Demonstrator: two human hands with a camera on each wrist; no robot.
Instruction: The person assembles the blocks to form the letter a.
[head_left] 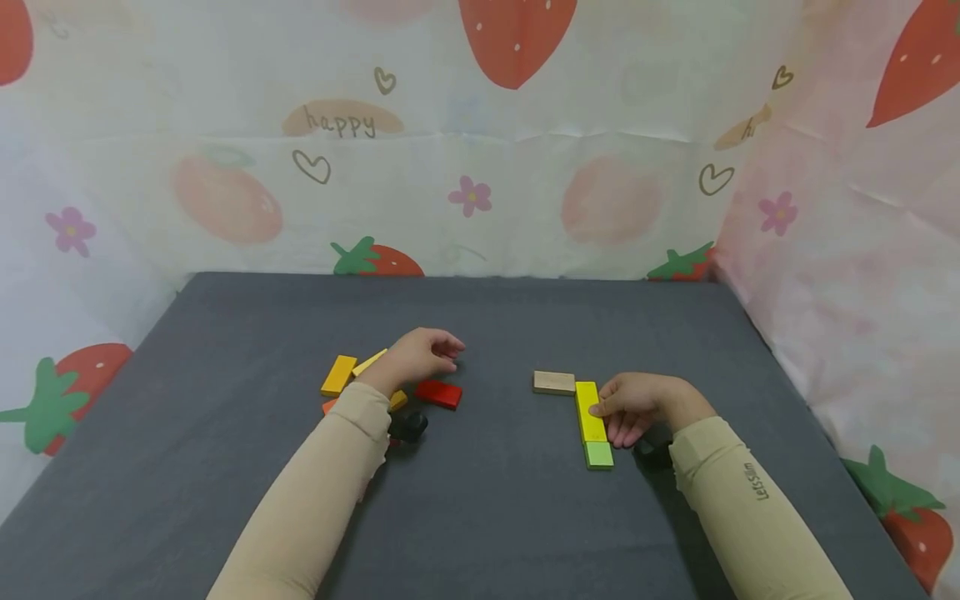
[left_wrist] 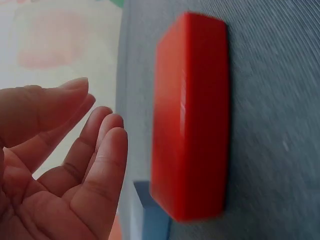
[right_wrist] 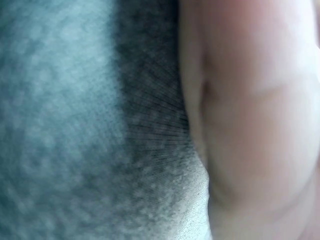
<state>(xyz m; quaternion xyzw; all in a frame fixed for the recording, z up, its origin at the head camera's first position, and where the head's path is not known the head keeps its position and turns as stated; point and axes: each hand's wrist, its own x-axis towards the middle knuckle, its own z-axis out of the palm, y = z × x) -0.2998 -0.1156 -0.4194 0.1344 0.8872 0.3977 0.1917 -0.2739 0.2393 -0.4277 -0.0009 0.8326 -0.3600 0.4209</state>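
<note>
Yellow rectangular block [head_left: 587,412]: located right of scene centre, flat on dark grey cloth [head_left: 480,517], long axis running near to far. Adjoining at near end: light green block [head_left: 598,456] with short upper face, set in line. At far left corner: beige wood-toned rectangular block [head_left: 554,383], set crosswise, right end close against the yellow side.

Right hand [head_left: 641,404]: positioned at right side of the yellow block, thumb resting on upper face, other fingers extended downward beside it rather than curled. In right wrist view: blurred close-up of a finger above cloth.

Left hand [head_left: 412,357]: raised on far side of glossy red rectangular block [head_left: 438,395], relaxed, thumb parted from lightly bent fingers, holding nothing (clearest in left wrist view, palm visible and fingertips apart from the red block). Just beside one end of the red block: blue block [left_wrist: 155,220], only partly in frame.

Farther left: amber rectangular block [head_left: 339,376]; pale yellow block [head_left: 370,362], partly covered by left arm; second amber block [head_left: 398,401], between beige left sleeve [head_left: 300,500] and red block; orange block [head_left: 328,406], mostly hidden behind same sleeve. Near side of red block: black wrist device [head_left: 408,427].
</note>
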